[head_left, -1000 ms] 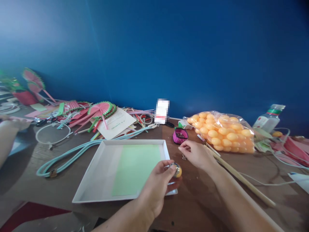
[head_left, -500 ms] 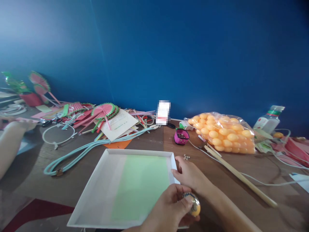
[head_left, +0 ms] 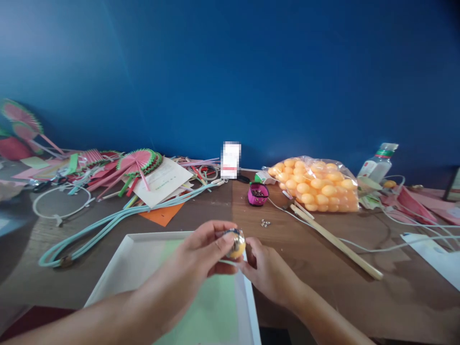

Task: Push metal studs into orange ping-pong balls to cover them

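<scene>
Above the right part of a white shallow tray (head_left: 253,311), my left hand (head_left: 204,251) grips a shiny ball (head_left: 237,243), yellow below and silvery with dark marks above. Close against the ball's right side is my right hand (head_left: 268,268), its fingers curled; whatever they may hold is hidden. A pale green sheet (head_left: 215,306) lies inside the tray, partly covered by my left forearm. On the table behind my hands are several small metal pieces (head_left: 265,223). Farther back stands a small purple open container (head_left: 257,195) with small dark bits in it.
A clear bag of orange balls (head_left: 316,184) lies at the back right, beside a wooden stick (head_left: 338,242) and a white cable (head_left: 373,249). A bottle (head_left: 377,165) stands behind. To the left are light-blue cords (head_left: 108,227), paper fans (head_left: 138,163) and a white ring (head_left: 63,215).
My left hand has raised the ball up and leftward, away from me. My right hand has left the tray's rim and come beside the ball. The view has turned right.
</scene>
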`<state>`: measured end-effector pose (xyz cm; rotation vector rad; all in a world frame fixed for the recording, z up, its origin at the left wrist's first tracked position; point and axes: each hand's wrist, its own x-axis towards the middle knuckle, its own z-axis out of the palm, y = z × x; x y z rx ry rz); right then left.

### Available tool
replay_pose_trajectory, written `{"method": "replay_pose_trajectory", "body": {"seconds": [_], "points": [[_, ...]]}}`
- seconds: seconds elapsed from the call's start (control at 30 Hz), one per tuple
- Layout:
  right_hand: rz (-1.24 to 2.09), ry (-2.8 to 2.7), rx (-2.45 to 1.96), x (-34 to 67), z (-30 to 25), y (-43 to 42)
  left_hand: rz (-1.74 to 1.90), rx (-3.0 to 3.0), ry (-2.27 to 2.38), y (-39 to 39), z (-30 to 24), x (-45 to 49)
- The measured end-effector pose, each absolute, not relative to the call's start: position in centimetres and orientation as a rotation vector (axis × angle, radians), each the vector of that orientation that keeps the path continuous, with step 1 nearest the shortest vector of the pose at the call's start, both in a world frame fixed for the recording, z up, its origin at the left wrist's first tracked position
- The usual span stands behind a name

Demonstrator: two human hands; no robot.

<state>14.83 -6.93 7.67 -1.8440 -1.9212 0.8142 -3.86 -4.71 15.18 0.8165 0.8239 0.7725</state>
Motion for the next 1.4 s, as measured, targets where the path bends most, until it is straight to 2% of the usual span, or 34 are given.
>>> {"method": "replay_pose_trajectory", "body": {"seconds": [0.2,0.4,0.6,0.8,1.1,1.3,1.4], "points": [[0.797,-1.915,-1.765,15.7,8.1,-5.6,1.039,0.836,0.713,-0.1,15.9,0.1],[0.688,-1.572,-1.795,20.8,8.2,-1.4,1.272,0.727,0.647,3.7,13.7,5.0],[0.475,-1.661,-1.853,24.1,6.9,1.0,1.396,0.835,0.579,5.2,10.4,6.3],[0.418,-1.788,-1.875,24.7,6.1,1.7,1.315,0.856,0.718,6.4,6.5,6.8],[0.338,-1.802,-2.113,23.4,4.9,1.5,1.215,0.776,0.789,6.7,6.7,7.0],[0.295,-1.826,-2.090,23.3,4.9,1.8,1.184,0.718,0.762,6.8,6.6,7.0],[0.241,-1.796,-1.940,23.4,5.4,1.8,1.158,0.682,0.750,6.9,6.4,6.9]]}}
